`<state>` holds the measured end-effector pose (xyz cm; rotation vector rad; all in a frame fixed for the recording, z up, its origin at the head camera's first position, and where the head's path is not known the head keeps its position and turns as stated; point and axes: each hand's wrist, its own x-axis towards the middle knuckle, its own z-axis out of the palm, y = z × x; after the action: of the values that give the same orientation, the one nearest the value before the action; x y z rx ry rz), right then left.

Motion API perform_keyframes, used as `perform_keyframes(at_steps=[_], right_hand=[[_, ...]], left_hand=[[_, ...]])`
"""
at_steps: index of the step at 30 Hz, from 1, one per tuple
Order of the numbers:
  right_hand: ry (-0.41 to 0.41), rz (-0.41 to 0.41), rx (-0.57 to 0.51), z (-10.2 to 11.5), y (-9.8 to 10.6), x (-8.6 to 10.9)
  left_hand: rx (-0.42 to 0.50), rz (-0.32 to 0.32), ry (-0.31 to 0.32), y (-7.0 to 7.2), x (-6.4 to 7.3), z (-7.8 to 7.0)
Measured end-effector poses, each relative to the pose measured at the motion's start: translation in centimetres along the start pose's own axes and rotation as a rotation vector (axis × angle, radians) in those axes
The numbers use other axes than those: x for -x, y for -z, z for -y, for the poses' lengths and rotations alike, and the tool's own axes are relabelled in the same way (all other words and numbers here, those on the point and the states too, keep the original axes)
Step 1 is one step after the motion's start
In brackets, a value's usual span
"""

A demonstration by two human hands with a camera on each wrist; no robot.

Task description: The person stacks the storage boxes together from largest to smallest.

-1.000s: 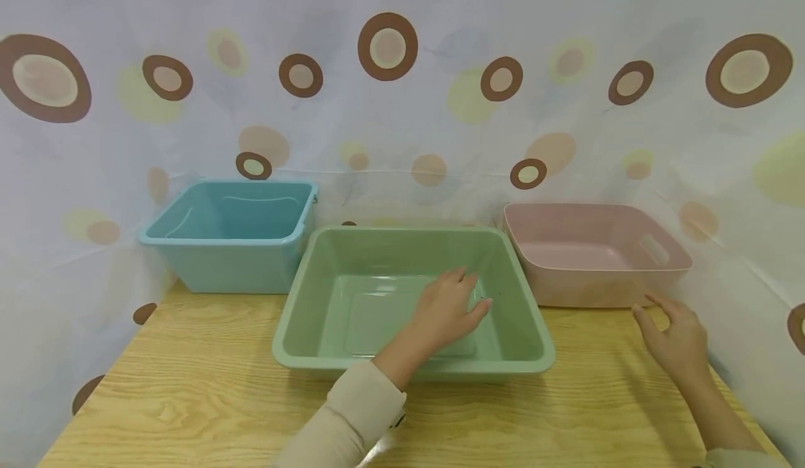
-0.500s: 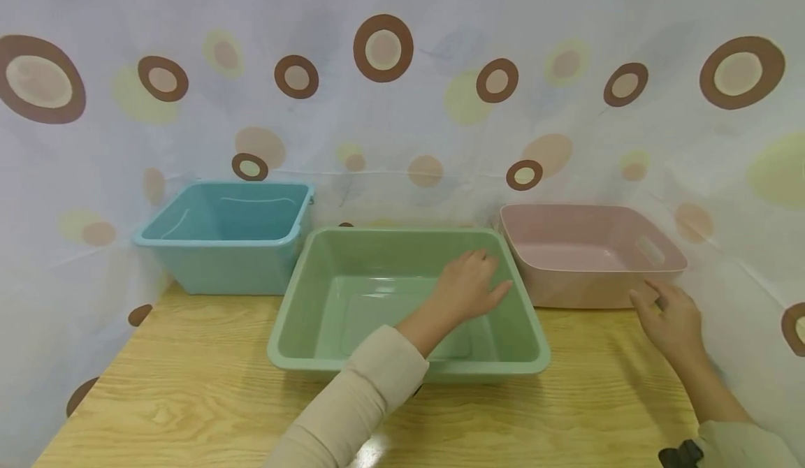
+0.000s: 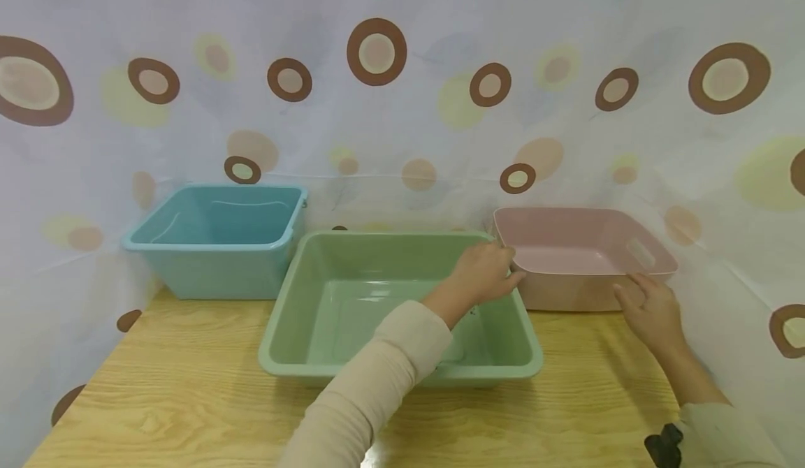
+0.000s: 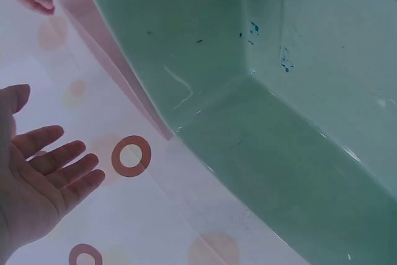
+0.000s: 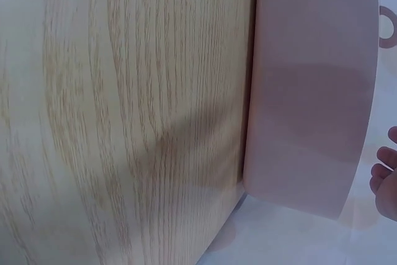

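Note:
Over the right side of the green basin (image 3: 371, 374) my left hand (image 3: 479, 276) reaches toward the pink basket (image 3: 572, 292), fingertips overlapping its left rim in the head view. The left wrist view shows that hand (image 4: 37, 184) with relaxed, spread fingers and nothing in them. At the basket's front right, my right hand (image 3: 654, 314) has its fingertips right at the rim. In the right wrist view the right fingers (image 5: 386, 153) show at the edge, beside the pink wall (image 5: 310, 103). Small blue specks (image 4: 285, 60) mark the inside of the green basin.
A light blue tub (image 3: 214, 272) stands at the back left of the wooden table (image 3: 163, 384). The green basin sits in the middle, between tub and basket. Behind them hangs a patterned cloth (image 3: 377, 126) with brown rings. A dark wrist fitting (image 3: 665, 447) is by the right sleeve.
My left hand has moved right and slightly up, from over the green basin to the pink basket's left rim. My right hand has risen to its front rim. The head view has shifted a little.

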<state>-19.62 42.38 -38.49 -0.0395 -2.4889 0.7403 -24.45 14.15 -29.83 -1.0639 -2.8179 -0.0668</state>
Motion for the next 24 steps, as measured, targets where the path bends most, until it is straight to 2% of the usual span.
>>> perform_keyframes(at_steps=[6,10,14,18,24], right_hand=[[0.061,-0.001,0.003,0.0,-0.6,-0.4],[0.069,0.016,0.004,-0.1,-0.8,-0.7],[0.053,0.050,0.026,-0.5,-1.0,-1.1],[0.042,0.064,0.035,-0.6,-1.2,-1.2],[0.070,0.043,0.034,-0.6,-1.6,-1.2]], left_hand=[[-0.054,0.048,-0.056,-0.5,-1.6,-0.9],[-0.075,0.081,-0.054,-1.0,-2.6,-1.8],[-0.094,0.084,-0.045,-1.4,-3.0,-2.3],[-0.105,0.086,-0.061,-2.0,-3.4,-2.7],[-0.140,0.123,-0.070,-2.6,-3.8,-3.0]])
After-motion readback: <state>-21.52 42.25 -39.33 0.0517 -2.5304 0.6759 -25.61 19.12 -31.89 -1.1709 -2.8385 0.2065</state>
